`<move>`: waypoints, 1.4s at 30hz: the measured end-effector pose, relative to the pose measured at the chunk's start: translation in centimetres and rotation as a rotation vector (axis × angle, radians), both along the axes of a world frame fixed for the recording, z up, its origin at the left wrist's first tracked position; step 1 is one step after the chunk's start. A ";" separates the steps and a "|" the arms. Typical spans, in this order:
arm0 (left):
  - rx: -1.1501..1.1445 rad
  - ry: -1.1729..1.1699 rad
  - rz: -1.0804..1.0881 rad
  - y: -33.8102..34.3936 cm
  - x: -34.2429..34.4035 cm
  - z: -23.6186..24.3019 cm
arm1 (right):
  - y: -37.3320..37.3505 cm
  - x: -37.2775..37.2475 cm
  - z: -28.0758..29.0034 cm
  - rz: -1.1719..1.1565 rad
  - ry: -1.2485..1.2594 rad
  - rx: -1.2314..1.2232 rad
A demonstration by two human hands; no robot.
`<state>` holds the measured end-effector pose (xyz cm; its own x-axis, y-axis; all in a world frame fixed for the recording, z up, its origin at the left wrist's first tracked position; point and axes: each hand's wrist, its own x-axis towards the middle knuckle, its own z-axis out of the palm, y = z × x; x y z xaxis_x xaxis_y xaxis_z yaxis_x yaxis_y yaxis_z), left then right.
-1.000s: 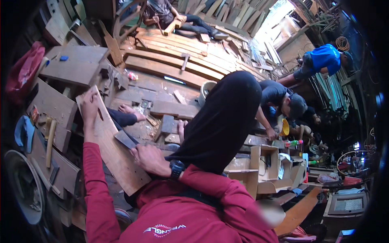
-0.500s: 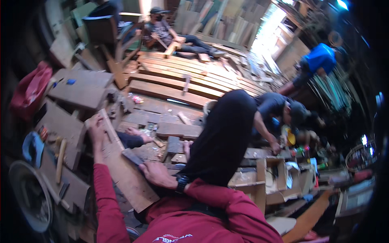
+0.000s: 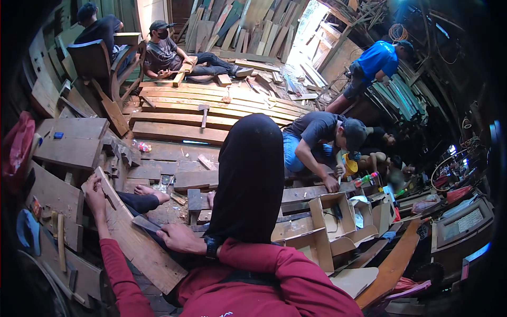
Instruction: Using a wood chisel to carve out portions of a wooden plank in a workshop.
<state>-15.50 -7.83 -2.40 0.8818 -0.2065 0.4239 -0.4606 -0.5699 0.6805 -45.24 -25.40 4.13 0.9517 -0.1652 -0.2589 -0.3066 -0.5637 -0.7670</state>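
A long light-brown wooden board (image 3: 147,257) lies slantwise in front of me, its near end against my lap. A narrow slot shows near its far end. My left hand (image 3: 95,196) is closed around that far end, with the fingers bent over the edge. My right hand (image 3: 181,239) grips a dark, flat, straight-edged piece (image 3: 146,225) that lies across the board's right edge; its exact kind is unclear. A dark watch (image 3: 212,247) sits on my right wrist. My raised knee (image 3: 251,164) in black trousers stands just beyond the right hand.
Stacked planks (image 3: 179,132) with a hammer (image 3: 204,115) on them lie ahead. A crouching person (image 3: 322,142) works at the right, near an open wooden box frame (image 3: 330,214). At the left are wooden slabs (image 3: 71,136) and a stick (image 3: 62,243). Other people sit or stand farther off.
The whole view has swung, so the scene sits farther left and the right side shows more. Both hands keep their holds on the board and the dark piece.
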 end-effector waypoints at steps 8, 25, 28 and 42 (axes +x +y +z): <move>-0.010 0.088 -0.020 0.5 0.3 0.6 | -0.1 0.5 0.2 0.015 -0.016 0.002; -0.031 0.037 -0.010 0.3 0.3 0.4 | -0.6 0.6 0.0 0.051 -0.055 0.000; -0.020 0.051 0.006 0.0 0.2 0.6 | -0.7 0.2 -0.7 0.044 -0.076 0.017; -0.012 0.057 0.024 0.6 -0.7 1.4 | -0.4 0.4 -0.1 0.052 -0.069 0.000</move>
<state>-16.16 -7.23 -0.96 0.9094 -0.1803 0.3749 -0.4070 -0.5724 0.7119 -44.82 -25.82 4.07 0.9745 -0.1149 -0.1927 -0.2234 -0.5777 -0.7851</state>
